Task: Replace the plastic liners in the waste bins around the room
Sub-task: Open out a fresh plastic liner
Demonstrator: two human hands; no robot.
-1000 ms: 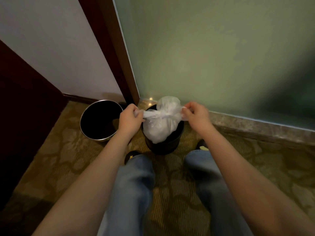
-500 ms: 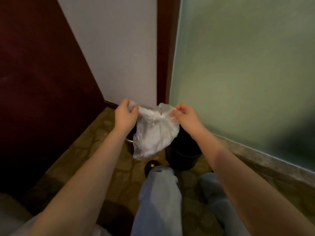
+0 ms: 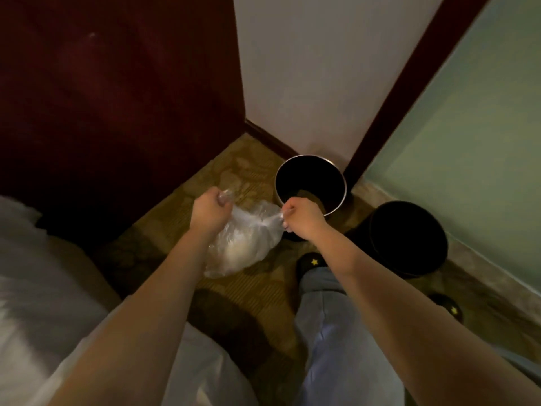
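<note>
**A:** What are the fingers doing?

**B:** The left hand's fingers [image 3: 216, 197] are curled tight round a twisted corner of the clear, crumpled plastic liner bag [image 3: 244, 244]. The right hand's fingers [image 3: 288, 211] pinch the opposite corner. Both the left hand [image 3: 209, 213] and the right hand [image 3: 303, 219] are fists, knuckles up, with the bag's top stretched between them.

**A:** And where is the bag?

**B:** It hangs below the hands, over the patterned brown carpet [image 3: 231, 171], with something pale bunched inside. It is outside both bins. Whether its bottom touches the carpet cannot be told.

**A:** The bins?

**B:** A round dark bin with a silver rim [image 3: 346, 187] stands just beyond the right hand, in the far corner. A round black bin [image 3: 409, 260] stands to its right, nearer, beside the frosted green glass panel [image 3: 468, 127].

**A:** Further out?

**B:** A dark red wooden panel [image 3: 117, 98] is on the left and a white wall [image 3: 307, 68] lies beyond. White bedding [image 3: 29, 288] is at the near left. Below are blue jeans [image 3: 336, 332] and a black slipper with a yellow star [image 3: 313, 263].
</note>
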